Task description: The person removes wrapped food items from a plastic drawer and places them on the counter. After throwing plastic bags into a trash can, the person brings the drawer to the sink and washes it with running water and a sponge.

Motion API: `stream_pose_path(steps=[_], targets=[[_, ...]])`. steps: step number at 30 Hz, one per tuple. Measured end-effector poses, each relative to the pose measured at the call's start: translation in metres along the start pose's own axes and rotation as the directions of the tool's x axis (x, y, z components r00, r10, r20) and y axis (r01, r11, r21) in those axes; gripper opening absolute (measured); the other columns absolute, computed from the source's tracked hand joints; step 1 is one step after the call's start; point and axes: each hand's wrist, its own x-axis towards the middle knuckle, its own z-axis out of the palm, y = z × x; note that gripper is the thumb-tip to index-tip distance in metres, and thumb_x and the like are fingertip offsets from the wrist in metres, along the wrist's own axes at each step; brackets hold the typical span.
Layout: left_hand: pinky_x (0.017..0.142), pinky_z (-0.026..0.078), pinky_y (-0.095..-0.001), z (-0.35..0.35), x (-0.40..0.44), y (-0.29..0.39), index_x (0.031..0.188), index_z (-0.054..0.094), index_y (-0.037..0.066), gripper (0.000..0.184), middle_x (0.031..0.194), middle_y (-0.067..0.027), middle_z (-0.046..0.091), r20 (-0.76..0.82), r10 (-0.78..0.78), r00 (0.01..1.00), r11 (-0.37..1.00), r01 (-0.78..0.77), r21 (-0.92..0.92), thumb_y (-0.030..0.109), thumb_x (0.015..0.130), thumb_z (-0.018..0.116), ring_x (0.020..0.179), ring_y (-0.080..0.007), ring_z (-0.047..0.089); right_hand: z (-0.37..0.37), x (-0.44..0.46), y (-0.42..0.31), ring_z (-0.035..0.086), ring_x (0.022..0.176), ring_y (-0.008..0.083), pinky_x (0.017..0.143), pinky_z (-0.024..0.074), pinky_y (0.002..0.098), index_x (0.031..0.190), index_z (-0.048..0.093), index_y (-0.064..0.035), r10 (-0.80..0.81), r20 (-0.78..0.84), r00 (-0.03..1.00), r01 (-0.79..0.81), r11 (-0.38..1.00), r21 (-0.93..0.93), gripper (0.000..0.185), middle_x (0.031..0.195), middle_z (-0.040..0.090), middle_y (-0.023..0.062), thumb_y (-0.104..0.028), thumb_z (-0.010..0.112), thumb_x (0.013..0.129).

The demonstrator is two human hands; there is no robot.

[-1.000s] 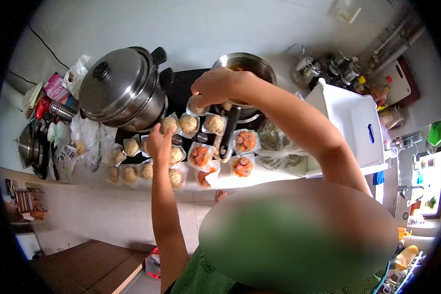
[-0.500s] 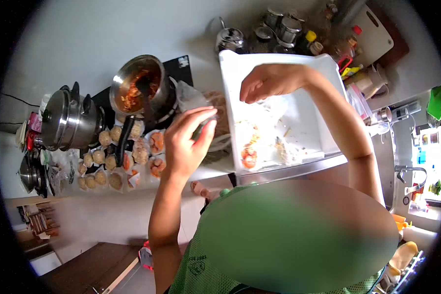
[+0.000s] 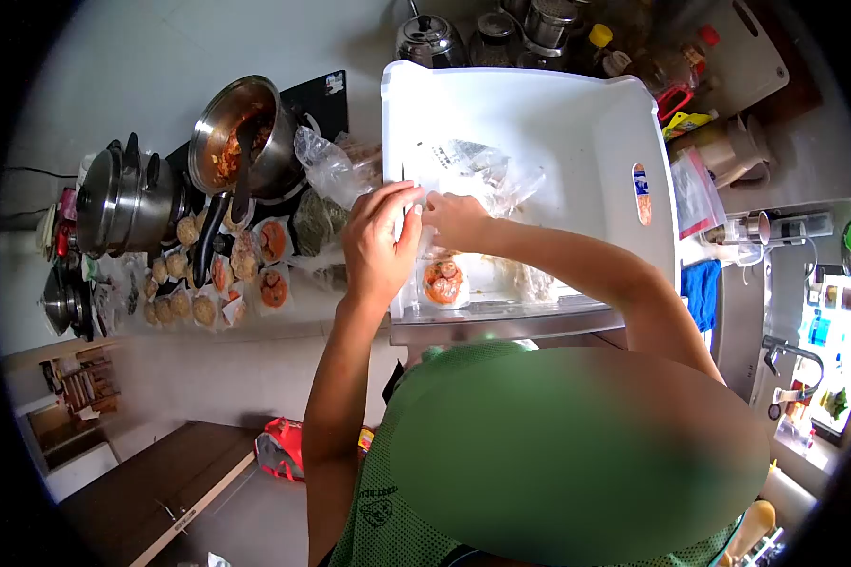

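A white plastic drawer (image 3: pixel 577 104) stands on the counter in front of me. My left hand (image 3: pixel 380 241) is at its left rim, thumb and fingers stretched out and apart, with nothing seen in them. Inside the drawer by that rim, my right hand (image 3: pixel 459 222) has its fingers drawn together; what they hold, if anything, is hidden. A see-through plastic bag (image 3: pixel 487 165) lies just behind the right hand. Nearer to me in the drawer sit a bagged pack of orange-red food (image 3: pixel 444 283) and a whitish plastic bag (image 3: pixel 531 282).
Left of the drawer are plastic bags (image 3: pixel 336 165), several bagged food portions (image 3: pixel 203 307), a pot of reddish food (image 3: pixel 227 161) with a utensil in it, and a lidded steel pot (image 3: pixel 113 203). A kettle (image 3: pixel 430 40) and jars stand behind; a sink tap (image 3: pixel 794 354) is at right.
My right hand has come down and leftward from above the drawer to its left side. My left hand is now closer to the rim and to the right hand. The camera view has shifted.
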Motion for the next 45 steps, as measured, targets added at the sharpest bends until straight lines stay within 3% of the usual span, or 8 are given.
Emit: stream_pose_path(steps=[7, 10, 15, 20, 31, 40, 42, 45], targets=[[0.081, 0.044, -0.031, 0.001, -0.003, -0.003, 0.095, 0.062, 0.002, 0.017, 0.099, -0.0108, 0.062, -0.054, -0.023, 0.998, 0.998, 0.02, -0.064, 0.002, 0.079, 0.055, 0.092, -0.0243, 0.059, -0.015, 0.002, 0.042, 0.052, 0.101, 0.0282, 0.085, 0.0447, 0.0357, 0.118, 0.052, -0.0058, -0.193, 0.095, 0.977, 0.147, 0.921, 0.361, 0.046, 0.113, 0.054, 0.0132, -0.028, 0.055, 0.078], [0.079, 0.045, -0.0284, -0.002, -0.001, -0.004, 0.098, 0.062, 0.002, 0.018, 0.098, -0.0109, 0.062, -0.019, -0.087, 0.996, 0.987, 0.083, -0.136, 0.004, 0.082, 0.053, 0.09, -0.0198, 0.06, -0.034, -0.006, 0.05, 0.054, 0.099, 0.018, 0.087, 0.0432, 0.0363, 0.12, 0.048, -0.0022, -0.023, 0.225, 0.974, -0.203, 0.349, 0.915, 0.046, 0.112, 0.057, 0.0103, -0.027, 0.051, 0.081], [0.072, 0.047, -0.029, -0.004, 0.004, -0.006, 0.102, 0.06, 0.004, 0.021, 0.091, -0.0119, 0.063, 0.05, -0.238, 0.97, 0.933, 0.242, -0.265, 0.009, 0.084, 0.052, 0.08, -0.0217, 0.061, -0.107, -0.033, 0.037, 0.051, 0.108, 0.0243, 0.095, 0.0379, 0.0365, 0.115, 0.049, 0.0017, -0.016, 0.112, 0.994, -0.113, -0.208, 0.971, 0.039, 0.115, 0.055, 0.0151, -0.021, 0.028, 0.09], [0.071, 0.048, -0.0291, -0.002, 0.013, -0.002, 0.109, 0.057, 0.004, 0.024, 0.091, -0.0128, 0.063, 0.097, -0.27, 0.958, 0.883, 0.286, -0.373, 0.011, 0.086, 0.051, 0.079, -0.0185, 0.061, -0.119, -0.04, 0.04, 0.05, 0.109, 0.03, 0.098, 0.0349, 0.0432, 0.113, 0.047, 0.0038, -0.017, 0.09, 0.996, -0.082, -0.604, 0.793, 0.038, 0.117, 0.051, 0.0199, -0.023, 0.031, 0.09], [0.072, 0.049, -0.0291, 0.002, 0.026, 0.015, 0.118, 0.049, 0.001, 0.033, 0.106, -0.0135, 0.059, 0.178, -0.186, 0.966, 0.885, 0.243, -0.396, 0.008, 0.086, 0.052, 0.087, -0.0182, 0.059, -0.12, -0.045, 0.035, 0.052, 0.107, 0.0324, 0.095, 0.0406, 0.0422, 0.113, 0.044, 0.0074, 0.178, 0.036, 0.983, 0.086, -0.629, 0.772, 0.043, 0.117, 0.05, 0.0227, -0.026, 0.026, 0.092], [0.078, 0.047, -0.033, 0.006, 0.032, 0.01, 0.118, 0.048, 0.0, 0.044, 0.107, -0.0155, 0.058, 0.062, -0.082, 0.995, 0.937, 0.098, -0.335, 0.013, 0.079, 0.063, 0.092, -0.0225, 0.058, -0.118, -0.039, 0.038, 0.05, 0.108, 0.0327, 0.093, 0.0412, 0.0435, 0.116, 0.041, 0.0035, -0.094, -0.028, 0.995, -0.037, -0.624, 0.781, 0.037, 0.118, 0.049, 0.0209, -0.021, 0.027, 0.092], [0.08, 0.046, -0.0344, 0.006, 0.037, 0.015, 0.118, 0.049, 0.0, 0.048, 0.107, -0.0164, 0.057, 0.037, -0.013, 0.999, 0.974, 0.021, -0.226, 0.015, 0.076, 0.066, 0.094, -0.0245, 0.057, -0.122, -0.039, 0.024, 0.053, 0.104, 0.0263, 0.089, 0.0441, 0.0397, 0.113, 0.045, 0.0013, 0.239, -0.056, 0.969, 0.135, -0.328, 0.935, 0.03, 0.115, 0.052, 0.0175, -0.017, 0.035, 0.091], [0.078, 0.046, -0.0369, 0.009, 0.046, 0.021, 0.115, 0.052, 0.001, 0.048, 0.101, -0.0171, 0.059, 0.06, 0.022, 0.998, 0.987, -0.012, -0.159, 0.018, 0.073, 0.069, 0.09, -0.0269, 0.059, -0.132, -0.04, 0.008, 0.054, 0.097, 0.0189, 0.084, 0.046, 0.0359, 0.109, 0.049, -0.0005, 0.296, -0.065, 0.953, 0.084, -0.051, 0.995, 0.024, 0.106, 0.056, 0.0123, -0.014, 0.045, 0.089]])
